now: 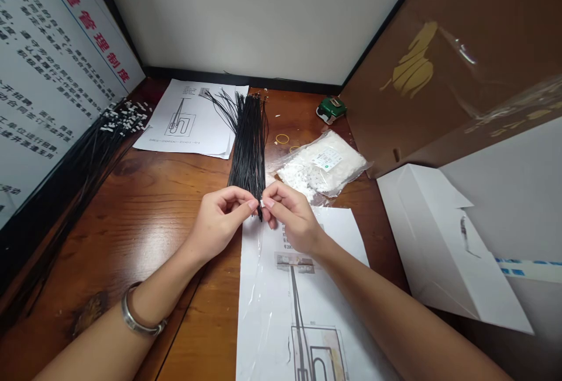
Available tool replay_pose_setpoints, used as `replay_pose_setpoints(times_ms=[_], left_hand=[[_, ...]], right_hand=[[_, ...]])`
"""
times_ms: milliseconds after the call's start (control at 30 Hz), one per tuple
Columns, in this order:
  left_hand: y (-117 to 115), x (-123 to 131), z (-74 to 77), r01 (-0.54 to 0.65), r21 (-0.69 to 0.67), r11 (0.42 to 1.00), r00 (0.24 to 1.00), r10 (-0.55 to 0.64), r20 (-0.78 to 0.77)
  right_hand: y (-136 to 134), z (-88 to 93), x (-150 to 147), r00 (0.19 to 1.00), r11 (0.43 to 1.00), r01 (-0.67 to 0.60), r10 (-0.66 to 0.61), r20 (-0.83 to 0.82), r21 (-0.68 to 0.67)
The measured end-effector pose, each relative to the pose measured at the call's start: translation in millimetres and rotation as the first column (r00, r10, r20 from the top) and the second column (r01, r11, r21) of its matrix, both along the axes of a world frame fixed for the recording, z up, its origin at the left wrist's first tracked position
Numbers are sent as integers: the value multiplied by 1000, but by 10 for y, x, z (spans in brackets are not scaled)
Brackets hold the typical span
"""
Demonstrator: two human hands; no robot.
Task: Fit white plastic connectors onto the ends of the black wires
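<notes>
Left hand and right hand meet over the table, fingertips nearly touching, as I follow from a distance; the right grips a small white piece between thumb and forefinger, while the left is closed in a pinch, on what I cannot tell; both work at the near end of a black wire bundle, above the top of a printed sheet; I judge the work partway along: a batch of white-tipped wires lies at far left, apparently finished, while the central bundle's near ends, where they show, look dark and seem to be the part left; how many, I cannot count; a clear bag of white pieces, just right of the bundle, looks well filled.
</notes>
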State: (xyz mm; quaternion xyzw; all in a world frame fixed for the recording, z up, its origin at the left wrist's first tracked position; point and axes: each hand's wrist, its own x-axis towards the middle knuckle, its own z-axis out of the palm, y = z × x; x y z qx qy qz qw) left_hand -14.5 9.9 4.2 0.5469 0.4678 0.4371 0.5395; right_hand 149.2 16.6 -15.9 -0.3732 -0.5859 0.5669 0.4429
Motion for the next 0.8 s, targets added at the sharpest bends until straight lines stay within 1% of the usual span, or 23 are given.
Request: replay_pose_setpoints(times_ms=[133,300,433,567,800], left_hand=[[3,12,8,-23,-12,1000,1000,23,9],[2,17,26,-70,-22,997,998,70,8],[4,7,9,-55,-15,998,998,55,-13],[7,-7,-22,-38,-6,999,999,38,-29],[9,-10,-27,-42,0,999,998,42,-42]], right_hand=[[2,10,-6,1000,1000,3,-3,18,21],[8,12,-8,997,999,7,-9,77,34],[6,-24,9,992,998,2,-10,128,66],[5,-53,25,984,995,-31,13,177,95],[8,-42,22,979,992,-60,37,199,114]])
